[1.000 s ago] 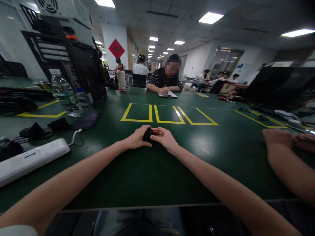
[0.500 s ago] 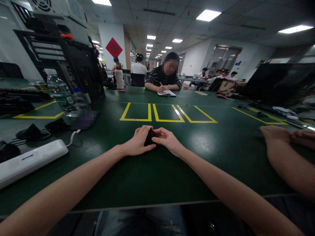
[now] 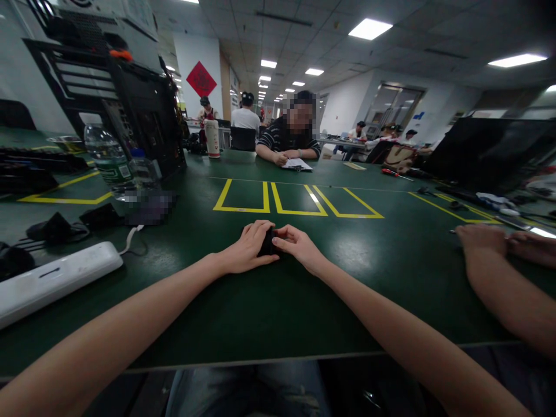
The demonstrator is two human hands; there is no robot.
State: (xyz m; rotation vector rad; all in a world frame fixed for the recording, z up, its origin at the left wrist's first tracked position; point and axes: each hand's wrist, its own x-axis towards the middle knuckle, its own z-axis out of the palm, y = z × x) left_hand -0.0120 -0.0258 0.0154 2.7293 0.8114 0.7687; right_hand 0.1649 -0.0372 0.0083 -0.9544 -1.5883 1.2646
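A small black object (image 3: 266, 242) rests on the green table (image 3: 260, 324) in front of me, mostly covered by my fingers, so its kind does not show. My left hand (image 3: 247, 248) wraps over it from the left, thumb along its near side. From the right, my right hand (image 3: 295, 244) pinches its right end between thumb and fingers. Just beyond both hands, yellow tape outlines (image 3: 299, 214) mark the tabletop.
On the left lie a white power strip (image 3: 61, 281) and black adapters (image 3: 54, 229), with water bottles (image 3: 106, 159) behind. A co-worker's arm (image 3: 490, 260) rests at the right. Across the table, another person writes on a clipboard (image 3: 297, 164). A black monitor (image 3: 490, 152) stands far right.
Both hands have shifted very slightly to the right with the black object. My grip looks nearly the same. The co-worker's hand at the right has moved a little to the left.
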